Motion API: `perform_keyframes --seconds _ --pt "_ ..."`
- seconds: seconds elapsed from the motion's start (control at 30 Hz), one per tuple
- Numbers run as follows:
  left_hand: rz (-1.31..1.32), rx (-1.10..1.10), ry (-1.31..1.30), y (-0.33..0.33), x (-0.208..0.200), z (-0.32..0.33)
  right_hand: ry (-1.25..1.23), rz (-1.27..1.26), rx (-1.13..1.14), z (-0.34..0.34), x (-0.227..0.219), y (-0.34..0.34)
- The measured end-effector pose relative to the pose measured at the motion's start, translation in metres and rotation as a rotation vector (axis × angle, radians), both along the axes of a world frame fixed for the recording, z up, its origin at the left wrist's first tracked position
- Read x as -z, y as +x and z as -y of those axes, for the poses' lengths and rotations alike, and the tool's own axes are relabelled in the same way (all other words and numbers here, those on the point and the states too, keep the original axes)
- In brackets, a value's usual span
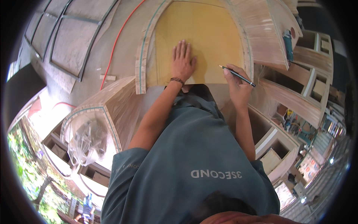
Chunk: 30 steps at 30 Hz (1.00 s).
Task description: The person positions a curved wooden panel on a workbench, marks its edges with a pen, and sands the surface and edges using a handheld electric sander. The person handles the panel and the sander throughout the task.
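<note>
A yellow panel (pixel 197 30) with a curved outline lies before me, edged by a pale wooden border (pixel 141 71) that carries a teal line. Flat on the panel rests my left hand (pixel 182 61), fingers stretched out and holding nothing; a braided bracelet (pixel 176 80) circles that wrist. My right hand (pixel 238 87) is closed around a dark pencil (pixel 244 78) near the panel's right side. The pencil's pale tip points up and left over the yellow surface. Whether it touches the panel, I cannot tell.
Unfinished wooden cabinets (pixel 287 82) stand at right, and a teal power tool (pixel 288 44) sits by one. A clear plastic bag (pixel 87 142) lies on a wooden piece at left. Beyond are a red cord (pixel 118 37) and a dark metal frame (pixel 88 52). Another person (pixel 87 207) is far off, lower left.
</note>
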<state>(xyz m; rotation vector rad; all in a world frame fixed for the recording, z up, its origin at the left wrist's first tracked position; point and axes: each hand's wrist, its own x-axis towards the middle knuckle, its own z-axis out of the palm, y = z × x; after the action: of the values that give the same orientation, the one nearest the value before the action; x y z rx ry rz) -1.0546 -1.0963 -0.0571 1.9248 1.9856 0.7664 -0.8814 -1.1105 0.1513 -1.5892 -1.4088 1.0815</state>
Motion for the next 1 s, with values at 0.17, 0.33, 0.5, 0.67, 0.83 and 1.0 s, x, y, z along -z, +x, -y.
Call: perform_keyframes --seconds 0.17,0.33,0.5,0.67,0.83,1.0 --pt "-0.011 -0.02 0.019 0.012 -0.001 -0.011 -0.02 -0.012 0.156 -0.018 0.007 0.047" --pt "-0.112 0.024 0.025 0.016 0.004 -0.046 0.011 -0.026 0.212 -0.044 0.02 0.09" --pt "-0.184 0.042 0.037 0.013 -0.002 -0.087 -0.006 -0.031 0.233 -0.088 0.033 0.123" --pt "-0.233 0.032 -0.046 0.015 -0.006 -0.096 0.093 0.041 0.085 -0.158 0.065 0.155" --pt "-0.264 0.008 -0.063 0.02 -0.012 -0.099 0.067 -0.058 -0.062 -0.233 0.09 0.154" --pt "-0.281 -0.009 -0.077 0.023 -0.016 -0.101 0.172 -0.016 -0.24 -0.29 0.114 0.139"
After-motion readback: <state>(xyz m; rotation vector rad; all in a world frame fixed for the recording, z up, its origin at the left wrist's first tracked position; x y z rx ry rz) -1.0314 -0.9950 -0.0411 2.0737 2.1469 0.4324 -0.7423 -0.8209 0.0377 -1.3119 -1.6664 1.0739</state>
